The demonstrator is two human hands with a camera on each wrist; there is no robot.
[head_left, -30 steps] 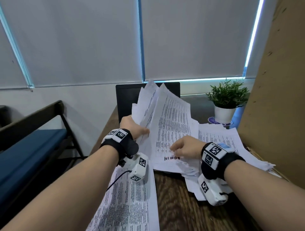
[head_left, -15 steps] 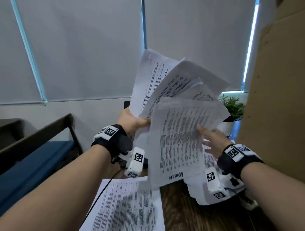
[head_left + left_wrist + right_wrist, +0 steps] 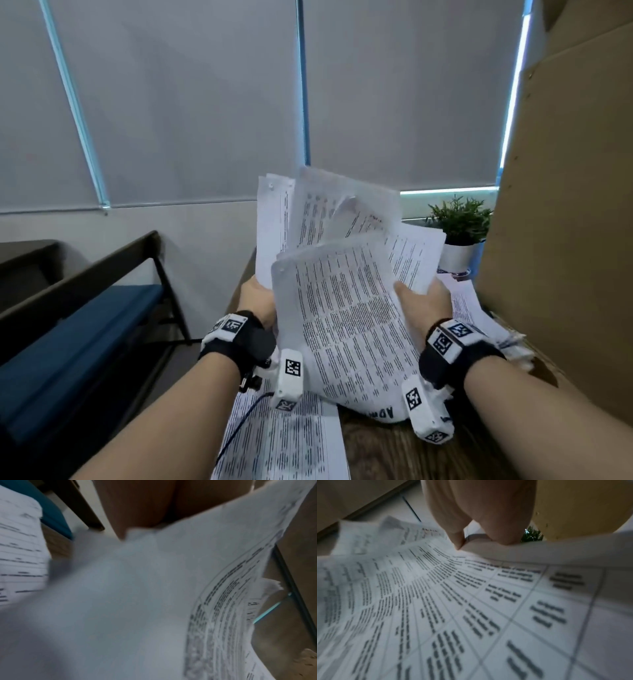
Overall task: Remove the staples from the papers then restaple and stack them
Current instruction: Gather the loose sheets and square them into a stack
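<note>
I have a loose, fanned bundle of papers (image 3: 337, 308) lifted off the desk (image 3: 383, 452), filling the centre of the head view. My left hand (image 3: 257, 301) grips the bundle at its left edge, and my right hand (image 3: 423, 303) holds the right edge, thumb on the printed face and fingers (image 3: 498, 520) curled behind, clamped on the sheets. I cannot see my left fingertips; the left wrist view is mostly blurred paper.

The sheets are splayed at different angles, so I judge the main risk is a page slipping free and dropping. Several back sheets stick up toward the top centre of the frame and seem barely caught by either hand. If I loosen one side to square the bundle, those could slide out and mix with the messy pile (image 3: 479, 318) at the right of the frame, beside the potted plant (image 3: 459, 236).

A second sheet set (image 3: 284, 442) lies flat at the bottom centre, under my left wrist. Setting the bundle down carelessly could bury it and confuse which sets are done.

Small marks near the upper left corners may be staples or holes; I cannot tell. If staples remain, tugging the fanned pages apart could tear those corners.
</note>
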